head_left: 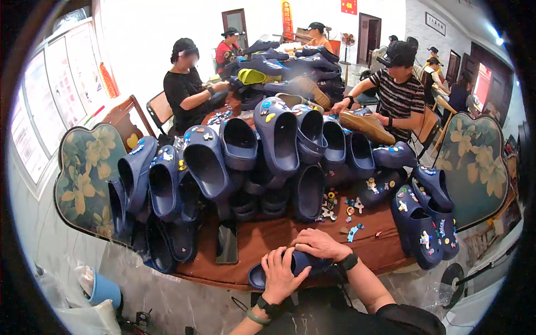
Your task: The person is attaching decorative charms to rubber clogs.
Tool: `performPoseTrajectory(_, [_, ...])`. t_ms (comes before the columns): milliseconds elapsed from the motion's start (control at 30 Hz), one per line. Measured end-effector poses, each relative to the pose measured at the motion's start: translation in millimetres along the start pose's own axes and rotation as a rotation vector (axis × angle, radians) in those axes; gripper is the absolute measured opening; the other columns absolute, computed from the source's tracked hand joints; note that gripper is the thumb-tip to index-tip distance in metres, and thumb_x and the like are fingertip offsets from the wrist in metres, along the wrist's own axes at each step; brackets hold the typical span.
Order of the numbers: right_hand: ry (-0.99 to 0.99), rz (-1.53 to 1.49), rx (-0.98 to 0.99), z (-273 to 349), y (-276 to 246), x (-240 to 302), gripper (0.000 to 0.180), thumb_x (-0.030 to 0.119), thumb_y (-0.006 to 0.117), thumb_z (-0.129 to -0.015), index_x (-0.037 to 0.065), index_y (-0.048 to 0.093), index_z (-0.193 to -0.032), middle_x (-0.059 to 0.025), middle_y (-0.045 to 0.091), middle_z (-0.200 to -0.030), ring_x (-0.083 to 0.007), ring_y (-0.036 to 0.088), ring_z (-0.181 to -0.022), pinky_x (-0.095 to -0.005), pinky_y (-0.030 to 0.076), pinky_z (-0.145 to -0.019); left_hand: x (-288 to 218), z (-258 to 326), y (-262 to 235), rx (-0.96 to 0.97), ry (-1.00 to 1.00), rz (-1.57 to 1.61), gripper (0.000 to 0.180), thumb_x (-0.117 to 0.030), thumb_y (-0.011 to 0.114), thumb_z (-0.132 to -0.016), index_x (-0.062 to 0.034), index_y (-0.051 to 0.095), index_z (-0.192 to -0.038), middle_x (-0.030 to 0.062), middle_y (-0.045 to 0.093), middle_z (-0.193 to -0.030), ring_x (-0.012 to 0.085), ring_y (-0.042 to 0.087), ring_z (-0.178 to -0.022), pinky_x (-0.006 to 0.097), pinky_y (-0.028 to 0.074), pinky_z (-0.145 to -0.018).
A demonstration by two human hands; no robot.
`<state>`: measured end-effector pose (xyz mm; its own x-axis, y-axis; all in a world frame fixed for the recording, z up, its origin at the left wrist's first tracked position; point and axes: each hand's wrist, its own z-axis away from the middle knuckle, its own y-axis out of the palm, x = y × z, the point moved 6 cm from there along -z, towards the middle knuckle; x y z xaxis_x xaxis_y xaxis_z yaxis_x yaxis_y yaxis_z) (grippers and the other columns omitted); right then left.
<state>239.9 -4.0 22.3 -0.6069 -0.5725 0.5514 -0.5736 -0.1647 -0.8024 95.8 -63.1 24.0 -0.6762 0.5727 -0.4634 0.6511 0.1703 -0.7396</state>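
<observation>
At the near edge of the table I hold a navy-blue clog (256, 277) in both hands. My left hand (280, 274) lies over it with fingers curled round its upper side. My right hand (320, 244) grips the far side, fingertips close to those of the left. What the fingertips press on is hidden. Colourful shoe charms (353, 231) lie scattered just beyond my right hand. A dark phone (227, 243) rests on the brown cloth to the left of my hands.
Heaped navy clogs with charms (277, 137) fill the brown-covered table (262, 230). More decorated clogs (419, 229) stand at the right edge. Floral-backed chairs (89, 176) flank the table. A blue bin (104, 289) stands at lower left. Several co-workers sit around; one holds a brown-soled clog (367, 125).
</observation>
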Motion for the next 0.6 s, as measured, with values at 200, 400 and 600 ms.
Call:
performPoseTrajectory(200, [0.061, 0.044, -0.063, -5.2, 11.1, -9.1, 0.023, 0.024, 0.053, -0.098, 0.007, 0.069, -0.099, -0.0104, 0.06, -0.095, -0.0304, 0.057, -0.098, -0.0398, 0.046, -0.085, 1.4, -0.7, 0.2, -0.007, -0.003, -0.007, 0.073, -0.043, 0.078, -0.077, -0.0063, 0.047, -0.133, 0.0168, 0.048, -0.127, 0.0355, 0.044, -0.121, 0.052, 0.03, -0.104])
performPoseTrajectory(400, [0.072, 0.109, -0.102, -5.7, 14.4, -5.7, 0.021, 0.023, 0.056, -0.096, 0.006, 0.068, -0.096, -0.0116, 0.06, -0.093, -0.0318, 0.057, -0.095, -0.0411, 0.046, -0.085, 3.0, 0.5, 1.7, -0.014, -0.006, -0.018, 0.075, -0.042, 0.079, -0.076, -0.0063, 0.046, -0.133, 0.0162, 0.048, -0.127, 0.0355, 0.044, -0.122, 0.051, 0.03, -0.104])
performPoseTrajectory(600, [0.02, -0.054, -0.252, 2.9, 4.8, -4.2, 0.022, 0.027, 0.062, -0.093, 0.006, 0.067, -0.089, -0.012, 0.061, -0.091, -0.033, 0.057, -0.093, -0.043, 0.046, -0.082, -2.0, -1.0, -0.2, -0.011, -0.004, -0.022, 0.072, -0.042, 0.079, -0.076, -0.0077, 0.047, -0.131, 0.0152, 0.049, -0.127, 0.034, 0.045, -0.12, 0.052, 0.03, -0.103])
